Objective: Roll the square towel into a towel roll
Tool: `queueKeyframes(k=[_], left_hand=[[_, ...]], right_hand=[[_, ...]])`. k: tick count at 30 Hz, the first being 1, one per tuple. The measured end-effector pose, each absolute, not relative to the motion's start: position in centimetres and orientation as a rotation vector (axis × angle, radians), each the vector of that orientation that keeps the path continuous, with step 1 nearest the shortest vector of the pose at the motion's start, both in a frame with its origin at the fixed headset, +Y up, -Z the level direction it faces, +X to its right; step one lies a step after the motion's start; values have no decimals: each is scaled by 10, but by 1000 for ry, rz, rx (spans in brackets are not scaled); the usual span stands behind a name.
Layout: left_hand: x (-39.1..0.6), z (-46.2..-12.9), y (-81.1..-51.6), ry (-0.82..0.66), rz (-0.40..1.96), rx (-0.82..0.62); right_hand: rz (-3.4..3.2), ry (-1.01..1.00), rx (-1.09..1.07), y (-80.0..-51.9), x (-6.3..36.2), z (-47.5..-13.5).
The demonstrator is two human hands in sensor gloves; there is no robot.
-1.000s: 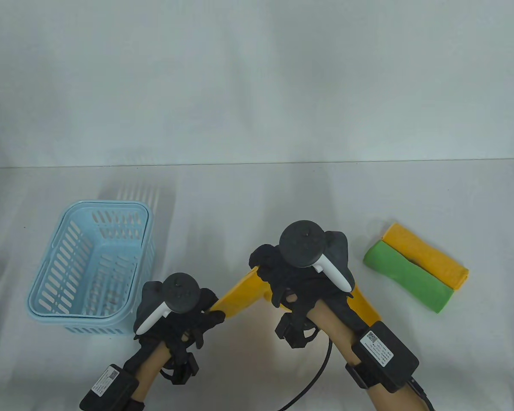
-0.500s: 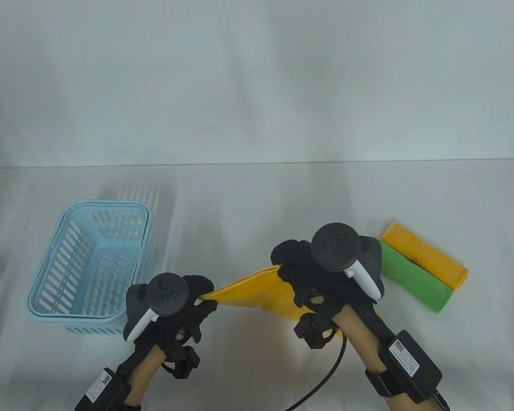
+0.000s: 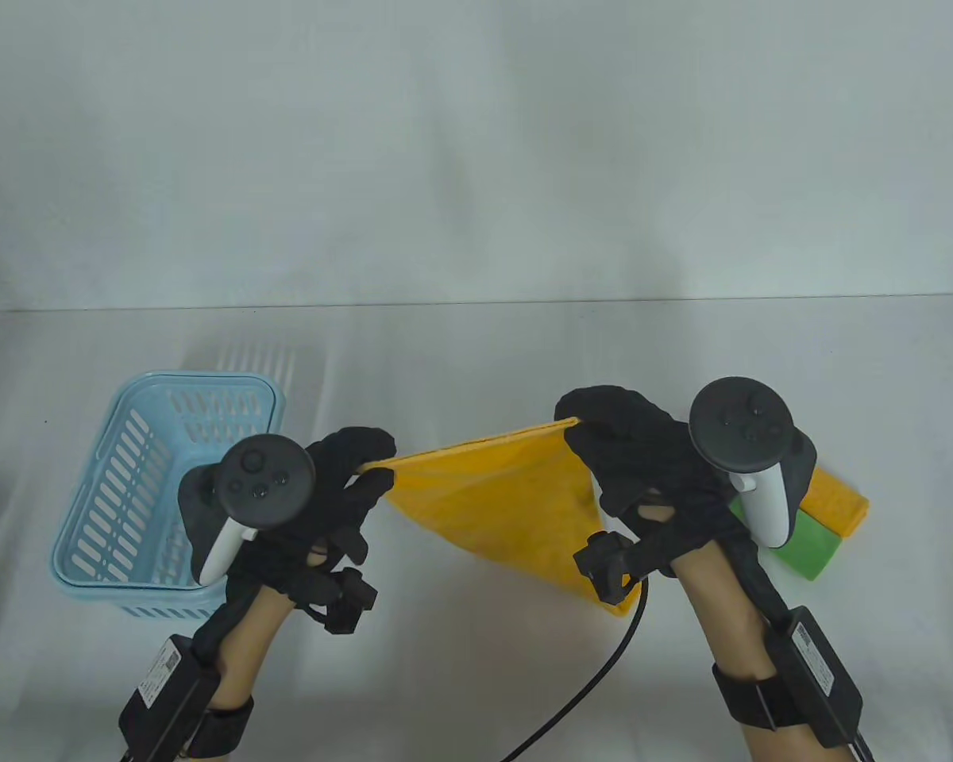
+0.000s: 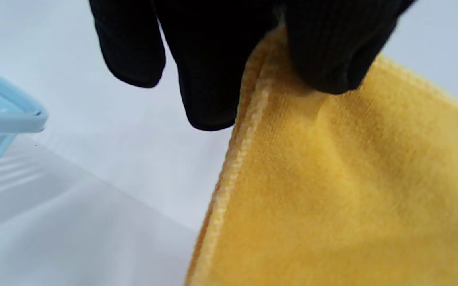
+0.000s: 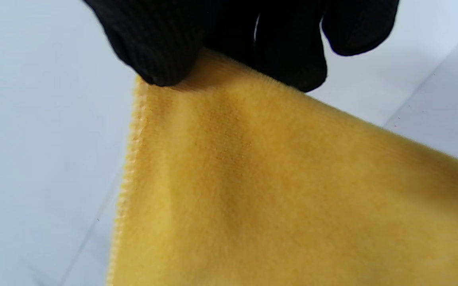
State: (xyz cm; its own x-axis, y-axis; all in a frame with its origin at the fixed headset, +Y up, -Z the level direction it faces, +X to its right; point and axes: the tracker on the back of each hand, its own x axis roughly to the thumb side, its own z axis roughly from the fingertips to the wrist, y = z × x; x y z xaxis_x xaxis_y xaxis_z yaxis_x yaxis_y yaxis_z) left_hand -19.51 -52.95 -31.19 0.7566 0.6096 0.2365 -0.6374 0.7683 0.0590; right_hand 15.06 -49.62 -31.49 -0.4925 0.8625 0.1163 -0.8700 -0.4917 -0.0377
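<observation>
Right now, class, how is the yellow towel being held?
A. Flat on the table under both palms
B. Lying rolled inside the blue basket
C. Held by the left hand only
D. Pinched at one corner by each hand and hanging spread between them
D: the left hand and the right hand each pinch a top corner of the yellow towel, which hangs spread between them.

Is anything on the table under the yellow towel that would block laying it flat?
Nothing visible. Both hands hold the yellow towel over bare table; the basket and folded towels sit off to the sides.
</observation>
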Motion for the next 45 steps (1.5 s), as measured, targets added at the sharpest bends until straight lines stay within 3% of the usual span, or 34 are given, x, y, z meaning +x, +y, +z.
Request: queueKeyframes(k=[5,11,18,21,24,28,32,36,39,41,45], left_hand=[[-200,-318,-487,-202,723,190],[-203,-300,-447,-243,687,267],[-207,-270,-415,-322,654,357],[-207,-273,-407,-333,692,353],[-204,-297,-411,-290,669,291],[-194,-355,-444,-153,588,126],[-184,-395,-470,-25,493,70],[-179,-395,-436,-42,519,235],[-177,-392,-421,-76,505,241],[-175,-393,-430,-68,459,221],[-168,-402,-484,-22,360,143]], right_hand=[[2040,-138,94,-469,156,-312],[2004,-151,141,-452,157,-300],[1929,-166,206,-436,159,-289],[1912,-159,200,-429,161,-297],[1958,-151,127,-432,159,-318],[2090,-97,-44,-462,154,-364],[2106,-75,-188,-490,152,-399],[2018,-178,-155,-459,156,-406],[2014,-214,-139,-447,158,-405],[2068,-198,-149,-456,158,-406],[2166,-112,-197,-508,153,-412]])
